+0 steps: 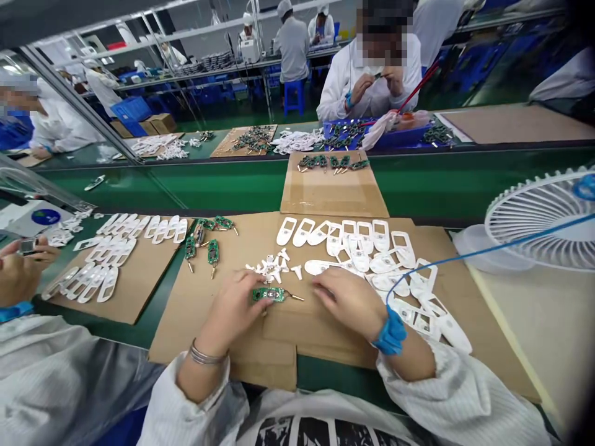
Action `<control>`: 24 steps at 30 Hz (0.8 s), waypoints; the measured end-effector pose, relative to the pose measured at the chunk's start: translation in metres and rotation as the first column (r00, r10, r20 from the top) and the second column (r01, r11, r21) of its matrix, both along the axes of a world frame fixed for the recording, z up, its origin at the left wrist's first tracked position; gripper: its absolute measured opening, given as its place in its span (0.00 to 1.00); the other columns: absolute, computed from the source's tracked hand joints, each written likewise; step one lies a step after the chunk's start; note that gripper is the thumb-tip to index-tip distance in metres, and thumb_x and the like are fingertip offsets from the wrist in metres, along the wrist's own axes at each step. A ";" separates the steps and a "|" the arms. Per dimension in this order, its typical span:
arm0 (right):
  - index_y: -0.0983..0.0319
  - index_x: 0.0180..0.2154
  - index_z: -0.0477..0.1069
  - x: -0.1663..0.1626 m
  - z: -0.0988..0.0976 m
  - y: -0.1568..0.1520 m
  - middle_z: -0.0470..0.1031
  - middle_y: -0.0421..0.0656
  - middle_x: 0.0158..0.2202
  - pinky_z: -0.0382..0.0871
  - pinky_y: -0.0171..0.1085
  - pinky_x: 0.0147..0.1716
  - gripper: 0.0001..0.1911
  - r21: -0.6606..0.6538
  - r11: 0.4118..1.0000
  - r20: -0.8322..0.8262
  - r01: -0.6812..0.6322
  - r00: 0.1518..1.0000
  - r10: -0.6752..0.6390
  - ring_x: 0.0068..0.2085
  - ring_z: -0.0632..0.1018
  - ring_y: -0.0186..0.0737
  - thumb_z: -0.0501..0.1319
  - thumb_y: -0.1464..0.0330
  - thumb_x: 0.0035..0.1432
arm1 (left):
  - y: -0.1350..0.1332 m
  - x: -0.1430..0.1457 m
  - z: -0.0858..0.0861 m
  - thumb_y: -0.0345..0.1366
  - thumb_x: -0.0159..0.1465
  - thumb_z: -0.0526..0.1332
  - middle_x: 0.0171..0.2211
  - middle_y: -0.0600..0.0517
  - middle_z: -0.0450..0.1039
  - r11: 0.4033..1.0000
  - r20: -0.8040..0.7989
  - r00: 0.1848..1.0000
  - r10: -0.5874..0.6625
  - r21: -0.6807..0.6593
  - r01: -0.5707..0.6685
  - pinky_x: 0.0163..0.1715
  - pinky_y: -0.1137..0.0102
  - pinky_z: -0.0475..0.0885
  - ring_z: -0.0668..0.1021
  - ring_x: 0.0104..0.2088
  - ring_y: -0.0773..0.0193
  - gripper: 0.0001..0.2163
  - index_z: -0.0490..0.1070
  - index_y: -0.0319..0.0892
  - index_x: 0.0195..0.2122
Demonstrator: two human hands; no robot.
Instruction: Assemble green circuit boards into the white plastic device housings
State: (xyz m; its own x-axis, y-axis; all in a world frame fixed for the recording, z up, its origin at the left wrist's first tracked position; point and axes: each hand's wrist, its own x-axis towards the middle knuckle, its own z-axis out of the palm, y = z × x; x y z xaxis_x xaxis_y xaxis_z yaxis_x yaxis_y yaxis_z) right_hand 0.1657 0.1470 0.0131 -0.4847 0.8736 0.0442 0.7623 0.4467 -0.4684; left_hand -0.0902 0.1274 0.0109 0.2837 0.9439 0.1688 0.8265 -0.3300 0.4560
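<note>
The left hand (237, 308) is closed in a pinch on a green circuit board (268, 295), holding it just above the middle of the cardboard sheet (204, 310). The right hand (349, 298) lies palm down and loosely open on the same sheet, gripping nothing, with white shells (372, 248) toward the sheet's far right.

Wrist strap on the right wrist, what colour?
Blue. The wrist strap shows best in the head view.
</note>
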 end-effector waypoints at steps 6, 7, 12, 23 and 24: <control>0.63 0.41 0.76 -0.019 -0.005 -0.010 0.78 0.47 0.40 0.71 0.45 0.45 0.10 -0.056 0.995 -0.002 -0.081 0.997 0.081 0.44 0.77 0.48 0.56 0.73 0.61 | -0.006 0.000 -0.007 0.29 0.59 0.65 0.41 0.44 0.74 0.992 -0.081 0.996 -0.035 -0.120 0.026 0.47 0.56 0.69 0.73 0.45 0.52 0.11 0.72 0.39 0.44; 0.63 0.41 0.75 -0.015 -0.005 -0.010 0.78 0.48 0.41 0.71 0.46 0.45 0.11 -0.055 0.996 -0.009 -0.071 0.997 0.071 0.44 0.77 0.48 0.55 0.73 0.62 | -0.007 0.000 -0.007 0.29 0.60 0.64 0.42 0.44 0.74 0.992 -0.039 0.999 -0.017 -0.128 0.012 0.48 0.56 0.69 0.73 0.45 0.52 0.10 0.72 0.39 0.44; 0.62 0.41 0.75 0.011 0.002 -0.011 0.78 0.47 0.39 0.72 0.43 0.40 0.11 0.038 0.998 -0.189 0.057 0.981 -0.049 0.40 0.77 0.44 0.55 0.71 0.63 | -0.015 0.009 0.000 0.38 0.65 0.60 0.41 0.46 0.75 0.933 0.536 0.830 0.155 -0.356 0.056 0.43 0.61 0.71 0.76 0.42 0.57 0.11 0.73 0.42 0.46; 0.58 0.40 0.73 0.004 0.039 -0.026 0.75 0.40 0.35 0.70 0.32 0.30 0.07 0.023 0.994 -0.575 0.109 0.814 -0.076 0.32 0.73 0.33 0.62 0.71 0.59 | -0.025 0.075 0.006 0.36 0.64 0.62 0.44 0.50 0.76 0.629 0.856 -0.016 0.517 -0.367 0.685 0.44 0.65 0.75 0.79 0.42 0.62 0.12 0.71 0.49 0.49; 0.58 0.40 0.73 0.004 0.039 -0.026 0.74 0.41 0.35 0.69 0.32 0.28 0.06 0.001 0.993 -0.575 0.115 0.812 -0.094 0.32 0.73 0.33 0.63 0.70 0.59 | -0.025 0.077 0.007 0.36 0.64 0.63 0.45 0.51 0.75 0.639 0.864 -0.003 0.504 -0.371 0.674 0.44 0.64 0.75 0.79 0.42 0.62 0.12 0.72 0.49 0.49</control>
